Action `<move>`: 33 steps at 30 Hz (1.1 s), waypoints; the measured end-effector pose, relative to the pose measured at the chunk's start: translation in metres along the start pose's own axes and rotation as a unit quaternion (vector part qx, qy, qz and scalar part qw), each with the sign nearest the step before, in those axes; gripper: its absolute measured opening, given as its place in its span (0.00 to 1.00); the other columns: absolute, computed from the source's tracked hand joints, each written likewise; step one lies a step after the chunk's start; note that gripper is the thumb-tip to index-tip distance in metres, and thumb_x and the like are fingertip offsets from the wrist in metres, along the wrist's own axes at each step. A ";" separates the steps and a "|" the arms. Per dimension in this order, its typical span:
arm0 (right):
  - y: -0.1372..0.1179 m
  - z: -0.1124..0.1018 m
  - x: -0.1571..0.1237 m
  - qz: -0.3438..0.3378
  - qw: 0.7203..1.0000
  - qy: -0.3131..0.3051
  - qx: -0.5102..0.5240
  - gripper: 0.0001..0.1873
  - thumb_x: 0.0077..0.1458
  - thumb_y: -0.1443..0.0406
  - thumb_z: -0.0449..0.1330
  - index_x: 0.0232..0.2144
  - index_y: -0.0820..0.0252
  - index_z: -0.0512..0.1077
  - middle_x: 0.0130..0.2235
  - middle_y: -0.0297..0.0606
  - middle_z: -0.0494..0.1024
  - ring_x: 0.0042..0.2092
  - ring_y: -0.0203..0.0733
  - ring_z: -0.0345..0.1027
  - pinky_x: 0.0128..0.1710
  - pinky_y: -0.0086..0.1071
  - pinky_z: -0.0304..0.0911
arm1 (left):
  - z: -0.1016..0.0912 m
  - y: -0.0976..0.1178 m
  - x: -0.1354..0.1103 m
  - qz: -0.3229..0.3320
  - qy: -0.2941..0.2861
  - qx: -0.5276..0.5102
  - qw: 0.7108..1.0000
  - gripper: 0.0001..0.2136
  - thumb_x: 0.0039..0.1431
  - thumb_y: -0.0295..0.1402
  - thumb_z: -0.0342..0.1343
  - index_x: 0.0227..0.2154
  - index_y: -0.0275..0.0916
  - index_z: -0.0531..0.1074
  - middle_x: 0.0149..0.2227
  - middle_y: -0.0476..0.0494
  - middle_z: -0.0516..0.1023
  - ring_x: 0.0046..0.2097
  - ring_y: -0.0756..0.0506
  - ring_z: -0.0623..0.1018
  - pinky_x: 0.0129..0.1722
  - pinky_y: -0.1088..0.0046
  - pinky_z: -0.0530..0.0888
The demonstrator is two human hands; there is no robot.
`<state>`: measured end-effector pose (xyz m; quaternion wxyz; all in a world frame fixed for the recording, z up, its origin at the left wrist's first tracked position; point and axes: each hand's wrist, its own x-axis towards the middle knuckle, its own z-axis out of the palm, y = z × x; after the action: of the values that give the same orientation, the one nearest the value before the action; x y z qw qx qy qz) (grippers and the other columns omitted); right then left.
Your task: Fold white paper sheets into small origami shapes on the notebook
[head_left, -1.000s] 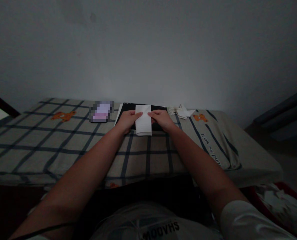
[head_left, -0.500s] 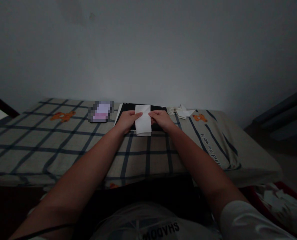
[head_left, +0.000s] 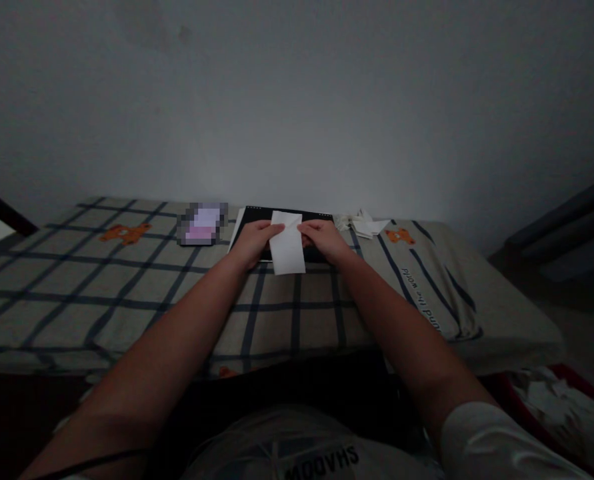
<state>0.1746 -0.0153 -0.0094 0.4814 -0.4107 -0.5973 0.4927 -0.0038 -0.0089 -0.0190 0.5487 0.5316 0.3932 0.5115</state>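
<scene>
A folded white sheet of paper (head_left: 289, 251) is held between my two hands, its lower end hanging toward me. My left hand (head_left: 255, 241) pinches its left edge, thumb on top. On the opposite edge, my right hand (head_left: 325, 239) grips it the same way. Behind and beneath the paper lies a black flat board or pad (head_left: 259, 215) with small holes or marks along its far edge; the hands and paper cover much of it. Right of the board sits a folded white paper piece (head_left: 367, 225) with pointed ends.
A phone-like object (head_left: 201, 225), blurred out, lies left of the board. All rest on a checked cloth (head_left: 141, 280) with bear prints, against a grey wall (head_left: 297, 107). At lower right stands a red container (head_left: 574, 377) full of white paper pieces.
The paper's lower end has swung slightly right and its surface looks flatter, with the lower fold edge no longer showing. Both hands keep nearly the same place.
</scene>
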 end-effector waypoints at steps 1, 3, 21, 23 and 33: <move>0.000 0.000 0.000 -0.001 1.000 0.000 0.001 0.07 0.50 0.64 0.59 0.28 0.63 0.73 0.25 0.34 0.74 0.25 0.32 0.65 0.28 0.28 0.64 | 0.000 0.001 0.000 0.001 0.003 -0.010 1.000 0.15 0.43 0.40 0.63 0.30 0.33 0.74 0.29 0.43 0.76 0.28 0.49 0.73 0.27 0.75 0.68; 0.002 -0.001 0.001 -0.001 1.000 0.000 0.007 0.07 0.49 0.63 0.59 0.28 0.63 0.73 0.25 0.35 0.74 0.25 0.32 0.65 0.28 0.28 0.64 | 0.000 0.001 0.000 0.007 0.010 -0.020 1.000 0.15 0.43 0.41 0.63 0.29 0.33 0.74 0.29 0.43 0.76 0.28 0.49 0.73 0.28 0.75 0.68; 0.004 -0.002 0.002 0.014 0.999 0.005 0.041 0.09 0.48 0.61 0.61 0.27 0.63 0.73 0.25 0.35 0.74 0.25 0.31 0.65 0.26 0.27 0.62 | -0.002 0.006 0.001 0.034 0.035 -0.060 0.997 0.15 0.45 0.39 0.63 0.32 0.34 0.74 0.33 0.42 0.78 0.33 0.49 0.75 0.36 0.71 0.72; 0.005 -0.003 0.003 0.009 0.999 -0.006 0.044 0.09 0.49 0.61 0.60 0.27 0.62 0.73 0.25 0.35 0.74 0.25 0.31 0.65 0.26 0.27 0.62 | -0.003 0.004 0.003 0.038 0.050 -0.050 0.997 0.15 0.44 0.39 0.63 0.31 0.33 0.75 0.32 0.42 0.77 0.32 0.49 0.75 0.34 0.72 0.72; 0.002 0.001 0.001 0.012 0.999 -0.015 0.040 0.07 0.51 0.63 0.58 0.28 0.62 0.72 0.24 0.33 0.73 0.25 0.31 0.65 0.26 0.27 0.62 | -0.002 0.003 0.003 0.054 0.099 -0.008 0.994 0.14 0.43 0.39 0.63 0.29 0.32 0.75 0.30 0.42 0.77 0.29 0.49 0.74 0.31 0.73 0.71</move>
<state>0.1736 -0.0141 -0.0116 0.4830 -0.3908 -0.5792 0.5278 -0.0054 -0.0054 -0.0160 0.4833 0.4944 0.4119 0.5936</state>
